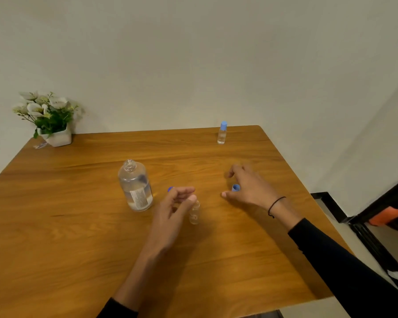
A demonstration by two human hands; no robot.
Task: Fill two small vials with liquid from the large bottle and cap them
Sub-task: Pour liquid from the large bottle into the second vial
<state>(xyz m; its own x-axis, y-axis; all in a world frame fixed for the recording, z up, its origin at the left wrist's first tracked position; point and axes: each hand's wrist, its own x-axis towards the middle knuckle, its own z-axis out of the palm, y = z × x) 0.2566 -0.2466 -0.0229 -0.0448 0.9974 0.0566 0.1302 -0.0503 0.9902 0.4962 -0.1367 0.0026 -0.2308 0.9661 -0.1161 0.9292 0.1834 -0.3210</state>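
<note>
A: Step in hand? Looks like capping the second vial.

B: Agreed. Nearest, the open vial [194, 213] stands upright on the surface [78, 237], just right of the left hand [170, 210] fingers, which are loosely curled, gripping nothing I can confirm (contact unclear). Contents too small to tell.

A: The cap?

B: Small blue cap [235, 187] under the right hand [248, 184], fingers spread over it, not yet pinched. Next: pinch, carry to the vial mouth, twist.

A: Farther?

B: Large bottle [135, 187], uncapped, clear liquid low inside. Beyond the right fingers, a capped vial [222, 133], some liquid visible.
</note>
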